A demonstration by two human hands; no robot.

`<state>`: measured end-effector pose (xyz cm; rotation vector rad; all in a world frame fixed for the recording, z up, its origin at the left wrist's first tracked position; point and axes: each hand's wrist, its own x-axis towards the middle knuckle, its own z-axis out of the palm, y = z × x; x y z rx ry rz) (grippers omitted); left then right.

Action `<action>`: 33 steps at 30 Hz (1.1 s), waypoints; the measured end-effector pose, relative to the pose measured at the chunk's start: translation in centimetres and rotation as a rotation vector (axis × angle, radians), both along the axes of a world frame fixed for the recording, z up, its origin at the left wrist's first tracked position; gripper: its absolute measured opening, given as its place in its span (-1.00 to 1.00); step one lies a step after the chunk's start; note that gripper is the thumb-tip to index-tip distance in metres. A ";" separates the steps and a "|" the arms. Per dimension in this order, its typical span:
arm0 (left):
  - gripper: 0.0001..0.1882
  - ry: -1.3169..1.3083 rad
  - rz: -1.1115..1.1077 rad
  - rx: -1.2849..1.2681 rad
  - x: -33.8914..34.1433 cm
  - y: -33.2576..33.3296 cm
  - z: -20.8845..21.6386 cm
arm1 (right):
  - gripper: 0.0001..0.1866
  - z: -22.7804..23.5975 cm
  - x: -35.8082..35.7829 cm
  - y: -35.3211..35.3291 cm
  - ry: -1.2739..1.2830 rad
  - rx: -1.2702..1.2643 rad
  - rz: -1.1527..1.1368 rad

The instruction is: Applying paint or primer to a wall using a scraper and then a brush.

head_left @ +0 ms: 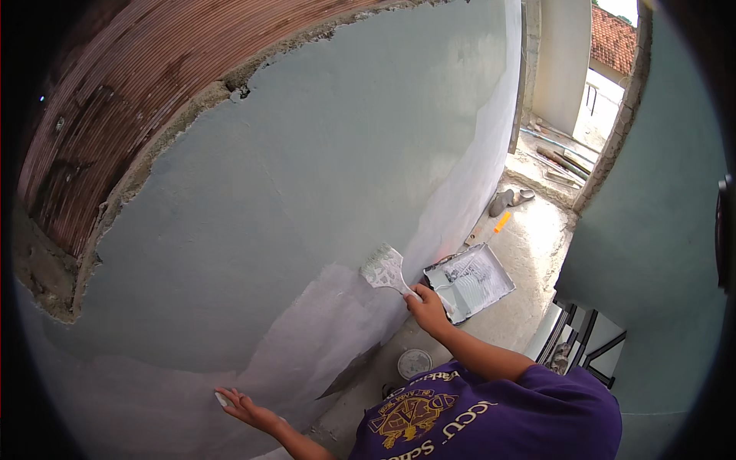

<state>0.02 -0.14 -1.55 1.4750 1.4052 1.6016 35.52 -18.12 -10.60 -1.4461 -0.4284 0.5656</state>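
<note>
My right hand [428, 310] is closed round the handle of a wide, flat paintbrush [386, 268]. The brush's broad head is smeared with pale paint, and its bristles are against or very near the grey-green wall [330, 153]. Lower left, my left hand [249, 410] is by the paler part of the wall, its fingers stretched and apart. A small white patch shows at its fingertips; I cannot tell whether it is paint or a loose piece. Just beyond my right hand, a paint tray [491, 295] with pale grey-green paint in it lies on the floor.
A round paint-marked tub or lid [415, 363] is on the floor near my body. Past the tray lie an orange-handled tool [502, 222] and a pair of shoes [510, 201]. Pipes and planks [563, 161] lie by the doorway. Black-framed panels [586, 341] lean at the right.
</note>
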 end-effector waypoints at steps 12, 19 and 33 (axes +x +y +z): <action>-0.35 0.010 0.024 -0.001 0.0 0.0 0.0 | -0.78 0.6 -0.2 -0.1 0.045 -0.005 0.027; -0.36 0.036 0.036 0.007 0.0 0.1 -0.2 | -0.82 4.5 -1.0 1.8 -0.056 0.100 0.050; -0.36 0.037 0.052 0.010 0.7 0.1 -0.3 | -0.82 2.9 -0.4 1.7 -0.067 0.058 -0.005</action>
